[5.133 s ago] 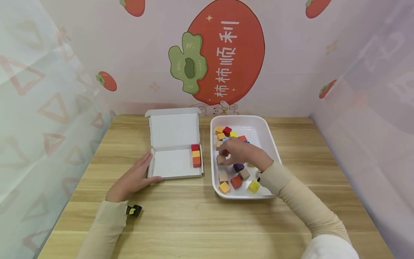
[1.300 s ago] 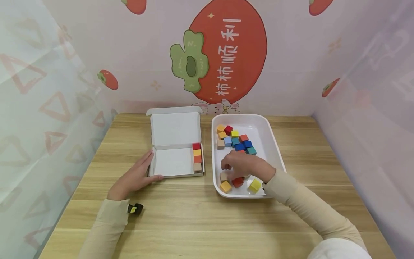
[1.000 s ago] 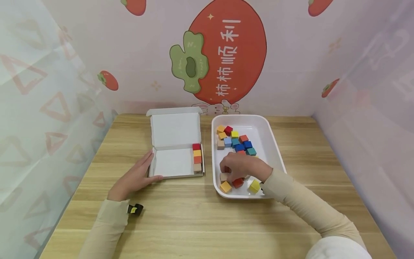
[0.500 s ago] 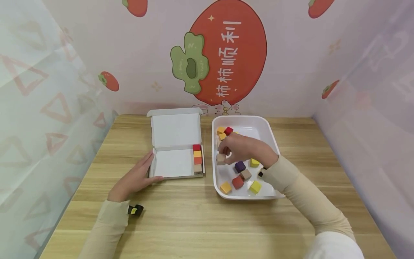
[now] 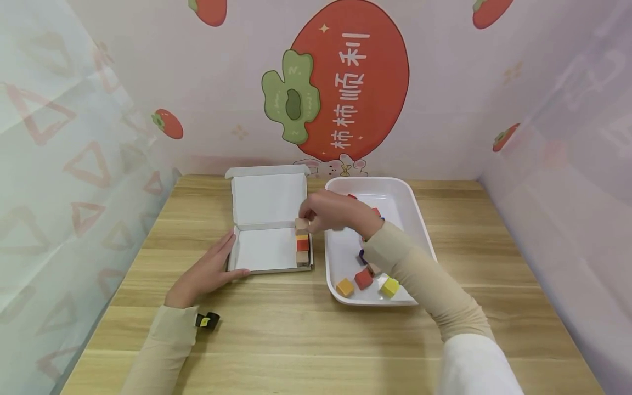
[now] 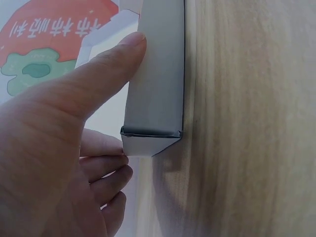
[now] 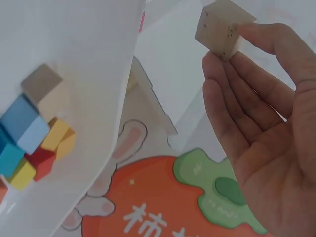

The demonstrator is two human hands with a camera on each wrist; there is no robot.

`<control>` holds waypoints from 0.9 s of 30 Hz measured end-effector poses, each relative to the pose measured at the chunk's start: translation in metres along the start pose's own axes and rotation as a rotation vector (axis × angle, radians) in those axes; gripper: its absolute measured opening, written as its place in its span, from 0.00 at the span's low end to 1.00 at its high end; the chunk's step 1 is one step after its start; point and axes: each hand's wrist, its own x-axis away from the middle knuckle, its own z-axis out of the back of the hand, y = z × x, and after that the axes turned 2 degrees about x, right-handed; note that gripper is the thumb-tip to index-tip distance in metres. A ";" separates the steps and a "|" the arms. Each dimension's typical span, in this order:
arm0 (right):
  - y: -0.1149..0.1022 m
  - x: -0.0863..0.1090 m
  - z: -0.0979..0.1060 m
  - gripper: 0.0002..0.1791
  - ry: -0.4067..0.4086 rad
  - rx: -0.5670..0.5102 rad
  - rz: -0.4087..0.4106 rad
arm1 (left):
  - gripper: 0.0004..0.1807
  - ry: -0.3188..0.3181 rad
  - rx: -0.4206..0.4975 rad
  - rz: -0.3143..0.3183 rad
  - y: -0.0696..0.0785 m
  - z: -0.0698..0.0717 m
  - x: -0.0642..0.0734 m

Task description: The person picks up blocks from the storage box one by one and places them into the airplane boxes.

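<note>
My right hand (image 5: 333, 211) pinches a plain wooden block (image 5: 302, 225) between thumb and fingers, above the right end of the open white cardboard box (image 5: 264, 249). In the right wrist view, small dark specks mark the wooden block (image 7: 222, 29). Below it, along the box's right wall, runs a row of cubes: yellow, an orange-red cube (image 5: 302, 245) and a natural wood cube (image 5: 302, 259). The row's far end is hidden. My left hand (image 5: 209, 271) rests at the box's left front corner, its thumb (image 6: 116, 57) along the front wall and its fingers by the side.
To the right stands a white plastic tray (image 5: 331, 291) with several loose coloured blocks, partly hidden under my right forearm. An orange-yellow block (image 5: 344, 287) and a red block (image 5: 364, 278) lie near its front. The box's lid (image 5: 269, 197) leans back towards the printed wall.
A natural wood cube has joined the row in the box. My right hand has since picked up another wooden block in the tray and carried it left over the box. My left hand stays put.
</note>
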 end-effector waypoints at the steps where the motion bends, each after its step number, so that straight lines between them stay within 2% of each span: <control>1: -0.001 -0.005 -0.001 0.08 -0.002 -0.005 0.006 | 0.63 -0.002 0.002 0.003 0.000 0.000 0.000; 7: 0.000 -0.031 -0.008 0.10 -0.025 0.006 0.024 | 0.63 -0.013 0.000 0.013 0.003 0.000 0.001; 17: 0.010 -0.059 -0.028 0.09 -0.035 0.005 0.021 | 0.63 -0.005 0.003 0.012 0.006 0.001 0.002; 22: 0.013 -0.066 -0.034 0.07 -0.046 0.037 -0.009 | 0.63 0.001 0.000 0.011 0.004 0.000 0.001; 27: 0.015 -0.069 -0.035 0.10 -0.065 0.078 -0.052 | 0.63 0.001 0.004 0.015 0.004 0.002 0.002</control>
